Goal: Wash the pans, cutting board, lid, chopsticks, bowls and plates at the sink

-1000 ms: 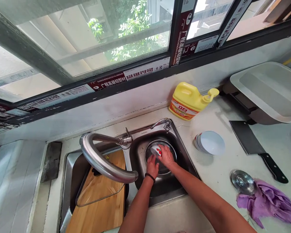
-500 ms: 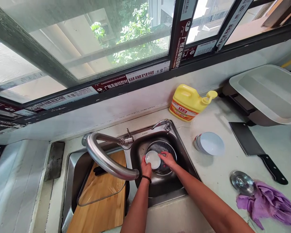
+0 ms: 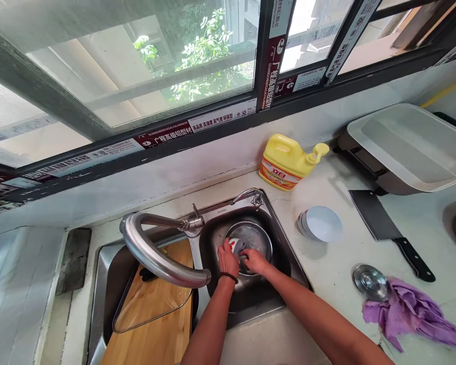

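Both my hands are down in the small right sink basin (image 3: 285,253), over a round metal pot (image 3: 256,238) that sits in it. My left hand (image 3: 227,261), with a dark band at the wrist, grips a small white bowl with red marks (image 3: 234,245), tilted on its side. My right hand (image 3: 254,261) is curled close against the bowl's right side; whether it holds anything is hidden. The curved steel tap (image 3: 152,253) arches just left of my hands.
A wooden board (image 3: 155,334) with a glass lid (image 3: 152,304) lies across the left basin. On the counter to the right: stacked white bowls (image 3: 321,224), a yellow detergent jug (image 3: 289,162), a cleaver (image 3: 387,230), a metal lid (image 3: 370,282), a purple cloth (image 3: 410,314), a white tray (image 3: 414,147).
The bowl has turned from facing up to lying on its side with its red pattern showing. Both hands have shifted slightly left and lower in the basin.
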Demonstrator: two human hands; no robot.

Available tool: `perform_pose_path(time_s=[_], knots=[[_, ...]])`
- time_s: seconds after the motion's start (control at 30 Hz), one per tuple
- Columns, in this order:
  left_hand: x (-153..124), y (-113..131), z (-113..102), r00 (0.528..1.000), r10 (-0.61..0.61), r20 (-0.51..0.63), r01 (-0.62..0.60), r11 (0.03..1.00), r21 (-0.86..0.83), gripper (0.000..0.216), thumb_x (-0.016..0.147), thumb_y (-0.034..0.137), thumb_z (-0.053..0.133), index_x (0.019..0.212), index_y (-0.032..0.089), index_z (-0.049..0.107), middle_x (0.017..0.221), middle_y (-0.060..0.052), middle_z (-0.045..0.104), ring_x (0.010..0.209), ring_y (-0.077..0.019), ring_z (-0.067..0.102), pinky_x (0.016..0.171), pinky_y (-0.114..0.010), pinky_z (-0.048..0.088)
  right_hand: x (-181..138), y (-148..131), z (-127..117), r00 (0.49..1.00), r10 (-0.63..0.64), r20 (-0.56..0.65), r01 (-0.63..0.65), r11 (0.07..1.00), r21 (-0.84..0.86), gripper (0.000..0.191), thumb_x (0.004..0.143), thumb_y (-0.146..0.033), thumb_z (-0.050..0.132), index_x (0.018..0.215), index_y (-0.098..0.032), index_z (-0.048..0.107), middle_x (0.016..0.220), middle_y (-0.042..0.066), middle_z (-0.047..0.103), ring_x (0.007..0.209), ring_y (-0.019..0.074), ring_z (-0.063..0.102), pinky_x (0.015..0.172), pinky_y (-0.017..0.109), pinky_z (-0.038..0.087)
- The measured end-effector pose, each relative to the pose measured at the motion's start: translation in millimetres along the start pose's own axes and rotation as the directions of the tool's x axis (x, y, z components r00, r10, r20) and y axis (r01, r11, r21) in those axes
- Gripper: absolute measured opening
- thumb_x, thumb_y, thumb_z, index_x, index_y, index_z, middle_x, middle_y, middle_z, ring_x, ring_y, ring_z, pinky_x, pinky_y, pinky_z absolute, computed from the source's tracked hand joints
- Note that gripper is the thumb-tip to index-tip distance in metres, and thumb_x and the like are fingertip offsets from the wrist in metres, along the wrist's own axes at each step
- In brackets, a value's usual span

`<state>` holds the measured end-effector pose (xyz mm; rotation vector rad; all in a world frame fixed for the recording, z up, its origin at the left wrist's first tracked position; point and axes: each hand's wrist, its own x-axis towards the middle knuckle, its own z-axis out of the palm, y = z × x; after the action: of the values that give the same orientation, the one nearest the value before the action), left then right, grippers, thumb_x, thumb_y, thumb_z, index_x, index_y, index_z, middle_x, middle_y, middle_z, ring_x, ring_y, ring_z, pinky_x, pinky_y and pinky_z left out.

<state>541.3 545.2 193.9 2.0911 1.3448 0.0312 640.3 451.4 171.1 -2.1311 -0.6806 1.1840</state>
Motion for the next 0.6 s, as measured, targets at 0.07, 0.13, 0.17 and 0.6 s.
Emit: perform_pose_path(time_s=[0.07,0.13,0.17,0.6], knots=[[9.8,2.3,2.8,0.997,0.067,-0.047,-0.064,0.995,0.071,0.058,0.091,0.006,0.042,0.148,0.016,0.051,0.123,-0.02,0.059,0.121,-0.0308,0.057,0.103,-0.044,0.046,1.8,7.2,-5.0,0.995,0.075,-0.07,-0.075,0.997,-0.004,0.034,0.073,-0.007,0.066,0.1,-0.023,0.079,0.109,0.009,0.079,0.113,0.0282,0.071,0.106,0.041,0.049],[18.5,7.2,7.9,0.992,0.107,-0.067,-0.1,0.989,0.11,0.058,0.093,0.006,0.039,0.149,0.016,0.051,0.123,-0.02,0.058,0.123,-0.0316,0.054,0.105,-0.045,0.045,3.7,12.8,-8.5,0.985,0.126,-0.121,-0.125,0.992,0.022,0.035,0.072,-0.01,0.07,0.104,-0.023,0.078,0.112,0.01,0.078,0.114,0.0283,0.07,0.105,0.041,0.049],[21.3,10.3,11.1,0.993,0.105,-0.063,-0.097,0.989,0.112,0.059,0.092,0.006,0.039,0.149,0.017,0.051,0.122,-0.02,0.059,0.122,-0.0316,0.054,0.105,-0.046,0.044,4.5,15.1,-9.7,0.981,0.147,-0.13,-0.144,0.989,0.035,0.037,0.072,-0.01,0.071,0.107,-0.022,0.077,0.112,0.01,0.078,0.114,0.0286,0.07,0.105,0.042,0.049],[-25.2,7.9,-25.2,0.923,0.364,-0.129,-0.368,0.93,-0.012,0.072,0.07,0.002,0.055,0.14,0.021,0.061,0.126,-0.017,0.064,0.123,-0.0348,0.056,0.112,-0.051,0.036,-22.6,-1.8,-42.4,0.963,-0.059,-0.264,0.088,0.991,0.097,0.064,0.076,-0.018,0.07,0.139,-0.022,0.062,0.126,0.01,0.067,0.093,0.021,0.068,0.094,0.038,0.053]])
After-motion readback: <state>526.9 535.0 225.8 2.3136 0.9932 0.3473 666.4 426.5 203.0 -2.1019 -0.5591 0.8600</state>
